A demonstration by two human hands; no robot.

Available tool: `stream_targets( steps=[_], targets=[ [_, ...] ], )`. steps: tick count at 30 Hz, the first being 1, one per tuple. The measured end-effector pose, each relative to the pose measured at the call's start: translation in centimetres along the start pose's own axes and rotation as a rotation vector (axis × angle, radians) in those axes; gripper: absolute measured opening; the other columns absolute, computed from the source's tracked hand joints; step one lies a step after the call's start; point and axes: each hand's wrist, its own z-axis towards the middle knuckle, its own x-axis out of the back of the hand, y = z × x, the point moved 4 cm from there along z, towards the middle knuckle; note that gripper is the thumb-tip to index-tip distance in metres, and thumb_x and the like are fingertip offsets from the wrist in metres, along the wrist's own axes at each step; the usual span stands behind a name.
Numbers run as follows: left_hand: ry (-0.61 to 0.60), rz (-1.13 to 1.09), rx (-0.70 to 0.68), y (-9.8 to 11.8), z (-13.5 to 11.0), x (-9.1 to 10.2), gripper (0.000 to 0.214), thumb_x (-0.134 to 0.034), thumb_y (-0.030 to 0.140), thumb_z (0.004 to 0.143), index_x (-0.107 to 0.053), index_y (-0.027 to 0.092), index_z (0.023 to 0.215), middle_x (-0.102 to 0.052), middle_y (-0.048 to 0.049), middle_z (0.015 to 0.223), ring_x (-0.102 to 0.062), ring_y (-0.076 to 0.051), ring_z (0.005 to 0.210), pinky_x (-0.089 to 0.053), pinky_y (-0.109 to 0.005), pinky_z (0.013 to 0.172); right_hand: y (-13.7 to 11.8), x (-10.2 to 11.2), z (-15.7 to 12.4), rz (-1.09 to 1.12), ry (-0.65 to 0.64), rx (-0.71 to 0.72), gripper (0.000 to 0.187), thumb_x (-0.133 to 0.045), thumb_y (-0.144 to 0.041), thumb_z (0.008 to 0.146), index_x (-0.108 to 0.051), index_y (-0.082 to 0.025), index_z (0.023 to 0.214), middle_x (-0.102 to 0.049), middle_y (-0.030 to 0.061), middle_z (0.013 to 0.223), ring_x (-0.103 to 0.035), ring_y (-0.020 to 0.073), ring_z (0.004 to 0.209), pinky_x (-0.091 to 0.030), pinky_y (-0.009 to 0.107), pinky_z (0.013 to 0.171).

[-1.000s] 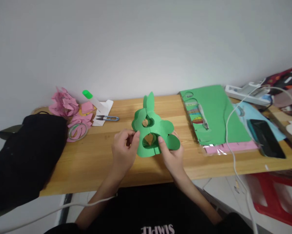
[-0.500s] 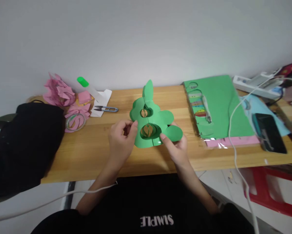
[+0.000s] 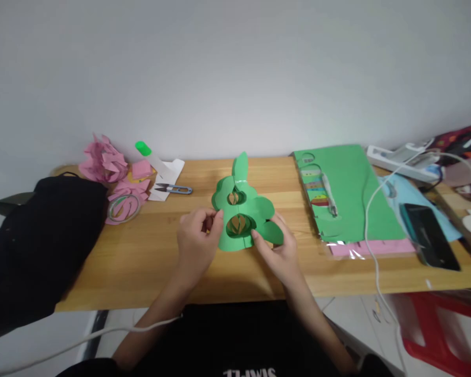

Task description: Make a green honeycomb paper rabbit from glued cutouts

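Note:
Between my hands is a green paper craft [image 3: 231,241], made of layered cut-outs with a tall leaf-like piece at its top. Two round openings in its front show brown folded paper [image 3: 238,224] inside. My left hand [image 3: 199,233] pinches the craft's left edge between thumb and fingers. On the other side, my right hand [image 3: 276,246] grips the lower right part, thumb on the front near the larger opening and fingers behind the rounded lobes. The right fingers are partly hidden by the paper.
To the left lie thread snips [image 3: 174,189], a glue stick [image 3: 153,158], crumpled pink paper [image 3: 103,159], a tape roll [image 3: 124,208] and a black bag [image 3: 42,235]. Rightward are a pack of green paper [image 3: 349,193], a phone [image 3: 429,235], a power strip [image 3: 404,163] and a white cable [image 3: 371,209].
The whole view has tilted, so the table sits lower in the picture. The right hand has drawn slightly inward, and the lower right lobe is bent closer to the body of the craft.

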Motion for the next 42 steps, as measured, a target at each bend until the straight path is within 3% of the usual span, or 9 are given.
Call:
stream_targets(
  steps=[8, 18, 26, 31, 42],
  targets=[
    [0.009, -0.027, -0.083, 0.4, 0.2, 0.0, 0.028, -0.056, 0.031, 0.086, -0.051, 0.020, 0.062, -0.053, 0.0031, 0.059, -0.048, -0.012, 0.056, -0.037, -0.027, 0.058, -0.3, 0.0, 0.1, -0.140, -0.028, 0.117, 0.037, -0.067, -0.019, 0.083, -0.062, -0.025, 0.120, -0.066, 0.0076, 0.117, -0.063, 0.0224, 0.111, -0.053, 0.039, 0.096],
    [0.023, -0.066, -0.069, 0.7, 0.2, 0.1, 0.024, -0.060, 0.032, 0.083, -0.052, 0.020, 0.063, -0.051, 0.0029, 0.059, -0.048, -0.012, 0.056, -0.040, -0.025, 0.057, -1.3, -0.1, 0.0, -0.271, -0.014, 0.212, 0.041, -0.061, -0.018, 0.087, -0.057, -0.026, 0.127, -0.064, 0.0105, 0.118, -0.062, 0.0241, 0.111, -0.056, 0.041, 0.094],
    [-0.023, -0.065, -0.082, 0.5, -0.3, -0.7, 0.011, -0.059, 0.029, 0.084, -0.057, 0.020, 0.077, -0.057, 0.0008, 0.072, -0.052, -0.013, 0.064, -0.045, -0.026, 0.062, -1.6, 0.0, -0.3, -0.342, 0.023, 0.270, 0.047, -0.059, -0.014, 0.088, -0.053, -0.026, 0.132, -0.062, 0.0118, 0.120, -0.061, 0.0247, 0.114, -0.055, 0.044, 0.094],
    [-0.087, -0.032, -0.046, 0.0, -0.7, -1.6, 0.008, -0.060, 0.027, 0.084, -0.059, 0.019, 0.088, -0.061, -0.0040, 0.086, -0.060, -0.018, 0.082, -0.050, -0.032, 0.075, -1.0, -0.1, -0.3, -0.311, 0.020, 0.212, 0.039, -0.059, -0.017, 0.088, -0.056, -0.024, 0.126, -0.062, 0.0115, 0.117, -0.061, 0.0240, 0.112, -0.055, 0.043, 0.094],
    [-0.192, -0.083, 0.036, -1.2, -1.6, -2.9, 0.029, -0.066, 0.023, 0.079, -0.063, 0.019, 0.108, -0.063, -0.0073, 0.103, -0.064, -0.021, 0.094, -0.054, -0.038, 0.086, 1.9, -0.1, -0.8, -0.157, 0.032, -0.105, 0.030, -0.065, -0.026, 0.082, -0.062, -0.022, 0.111, -0.068, 0.0094, 0.110, -0.063, 0.0252, 0.106, -0.052, 0.044, 0.096]
  ],
)
